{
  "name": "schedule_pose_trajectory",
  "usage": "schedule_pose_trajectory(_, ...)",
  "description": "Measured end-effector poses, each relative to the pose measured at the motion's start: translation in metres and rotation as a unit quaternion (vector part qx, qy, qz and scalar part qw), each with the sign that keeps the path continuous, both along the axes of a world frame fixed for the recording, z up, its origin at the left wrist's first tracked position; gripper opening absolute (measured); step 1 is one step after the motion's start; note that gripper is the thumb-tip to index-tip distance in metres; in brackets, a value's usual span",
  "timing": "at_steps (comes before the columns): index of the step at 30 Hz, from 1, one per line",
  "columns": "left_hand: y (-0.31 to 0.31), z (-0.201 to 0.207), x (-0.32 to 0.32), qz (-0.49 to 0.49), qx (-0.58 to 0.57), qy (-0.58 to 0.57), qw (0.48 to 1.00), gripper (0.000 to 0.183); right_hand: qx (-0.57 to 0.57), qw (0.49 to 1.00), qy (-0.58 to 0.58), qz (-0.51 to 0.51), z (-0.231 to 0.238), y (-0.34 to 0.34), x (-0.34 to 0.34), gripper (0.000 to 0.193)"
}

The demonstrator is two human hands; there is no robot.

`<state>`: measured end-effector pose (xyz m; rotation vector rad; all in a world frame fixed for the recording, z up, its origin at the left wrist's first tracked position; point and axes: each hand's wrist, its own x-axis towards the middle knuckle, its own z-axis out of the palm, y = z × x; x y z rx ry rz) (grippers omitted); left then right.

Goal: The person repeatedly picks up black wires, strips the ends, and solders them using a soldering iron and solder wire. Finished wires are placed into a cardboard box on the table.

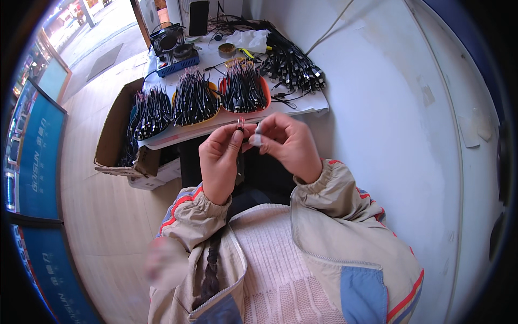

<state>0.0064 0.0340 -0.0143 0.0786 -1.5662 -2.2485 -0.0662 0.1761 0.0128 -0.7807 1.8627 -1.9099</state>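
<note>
We hold a thin black cable [240,129] upright in front of our lap, just short of the tabletop's [171,139] near edge. Our left hand [218,157] pinches it between thumb and fingers, its reddish wire ends poking up above the thumb. Our right hand [291,144] is curled just beside it, thumb and forefinger drawn close at a pale strip [257,140]; we cannot tell whether they grip that strip or it is wrapped around a finger. These fingers partly block our view of the space beside the cable.

Beyond our hands, a red container [266,96] and a yellow container [218,112] stand full of upright black cables, with another dense bunch [152,114] to their left. A loose heap of cables [294,63] covers the far right corner. Behind the containers we see a blue-based device [177,60], an upright phone [198,18], a round tin [226,51] and crumpled white plastic [250,40]. A cardboard box [116,129] crowds the tabletop's left side; a white wall [388,113] closes off our right.
</note>
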Motion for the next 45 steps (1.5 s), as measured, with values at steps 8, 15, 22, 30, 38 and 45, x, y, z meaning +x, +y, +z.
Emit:
schedule_pose_trajectory(8, 0.006, -0.001, 0.009, -0.067, 0.017, 0.037, 0.997, 0.017, -0.005, 0.996, 0.084, -0.023, 0.008, 0.002, 0.006, 0.014)
schedule_pose_trajectory(15, 0.006, -0.001, 0.022, -0.151, 0.168, 0.038, 0.973, 0.017, -0.200, 0.971, -0.111, 0.074, -0.005, 0.003, 0.018, 0.015)
schedule_pose_trajectory(22, 0.004, -0.003, 0.040, -0.205, 0.226, 0.038, 0.952, 0.015, -0.236, 0.964, -0.100, 0.071, -0.019, -0.004, 0.038, 0.016)
schedule_pose_trajectory(30, -0.002, 0.002, 0.033, -0.259, 0.169, -0.021, 0.951, 0.016, -0.151, 0.931, -0.275, 0.187, -0.007, 0.016, 0.017, 0.011)
schedule_pose_trajectory(38, -0.013, -0.019, -0.007, -0.246, 0.076, -0.085, 0.963, 0.017, -0.199, 0.850, -0.446, 0.195, -0.047, 0.009, -0.022, 0.012)
schedule_pose_trajectory(45, -0.033, -0.033, -0.051, -0.227, 0.154, -0.148, 0.950, 0.018, 0.073, 0.995, -0.069, 0.016, -0.043, -0.001, -0.156, 0.023)
